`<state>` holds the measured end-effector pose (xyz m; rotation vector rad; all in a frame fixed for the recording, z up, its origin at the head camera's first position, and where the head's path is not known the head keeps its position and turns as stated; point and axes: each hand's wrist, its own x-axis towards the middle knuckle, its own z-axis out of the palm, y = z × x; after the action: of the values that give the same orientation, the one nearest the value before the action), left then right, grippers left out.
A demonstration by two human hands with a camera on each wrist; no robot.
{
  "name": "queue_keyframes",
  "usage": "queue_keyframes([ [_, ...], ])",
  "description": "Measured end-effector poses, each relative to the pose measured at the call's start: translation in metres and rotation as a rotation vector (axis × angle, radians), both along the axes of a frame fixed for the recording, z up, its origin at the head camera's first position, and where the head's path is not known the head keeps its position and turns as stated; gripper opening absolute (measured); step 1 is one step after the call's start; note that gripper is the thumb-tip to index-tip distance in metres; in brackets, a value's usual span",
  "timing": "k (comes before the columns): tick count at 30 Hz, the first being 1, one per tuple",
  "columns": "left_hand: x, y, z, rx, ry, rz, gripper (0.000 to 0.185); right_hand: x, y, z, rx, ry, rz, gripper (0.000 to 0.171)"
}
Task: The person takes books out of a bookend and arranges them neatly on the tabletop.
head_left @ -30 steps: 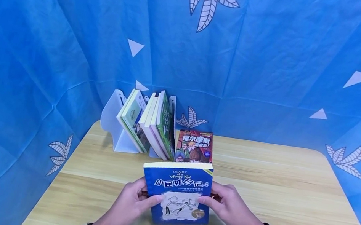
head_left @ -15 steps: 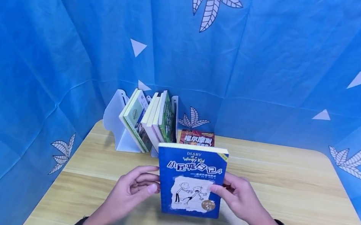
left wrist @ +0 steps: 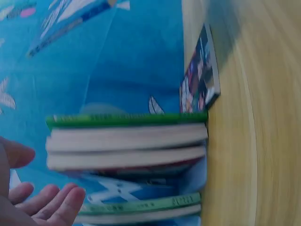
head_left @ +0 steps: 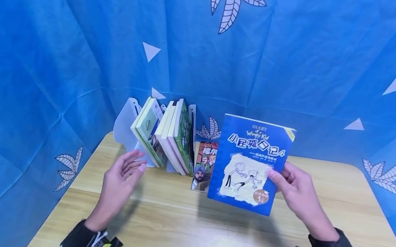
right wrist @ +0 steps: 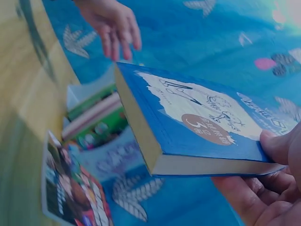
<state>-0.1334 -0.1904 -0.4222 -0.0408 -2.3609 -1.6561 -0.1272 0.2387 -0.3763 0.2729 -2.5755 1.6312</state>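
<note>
My right hand grips a blue Wimpy Kid book by its right edge, thumb on the front cover and fingers behind. The book is held up over the table, cover facing me. In the right wrist view the same blue book shows its page edges. My left hand is raised at the left, fingers relaxed and holding nothing, in front of a white book rack. Several books lean in the rack, among them a green book. The left wrist view shows the left hand beside the book rows.
A red-covered comic-style book leans right of the rack, partly hidden behind the blue book. The wooden table runs back to a blue curtain printed with white leaves and triangles.
My left hand has let go of the blue book and moved left toward the rack. The right hand has carried the book up and to the right.
</note>
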Motion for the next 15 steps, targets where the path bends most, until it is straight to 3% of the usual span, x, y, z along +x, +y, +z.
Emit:
queue_keyframes([
  [5,-0.024,-0.013,-0.007,-0.012,-0.084,0.092,0.059,-0.017,0.019,0.001,0.057,-0.059,-0.064,0.043],
  [11,-0.052,-0.018,-0.019,-0.021,-0.113,0.110,0.060,-0.037,0.039,-0.005,0.061,-0.096,-0.097,0.046],
  [15,-0.063,-0.019,-0.025,-0.019,-0.117,0.121,0.059,-0.047,0.048,-0.012,0.066,-0.145,-0.107,0.050],
])
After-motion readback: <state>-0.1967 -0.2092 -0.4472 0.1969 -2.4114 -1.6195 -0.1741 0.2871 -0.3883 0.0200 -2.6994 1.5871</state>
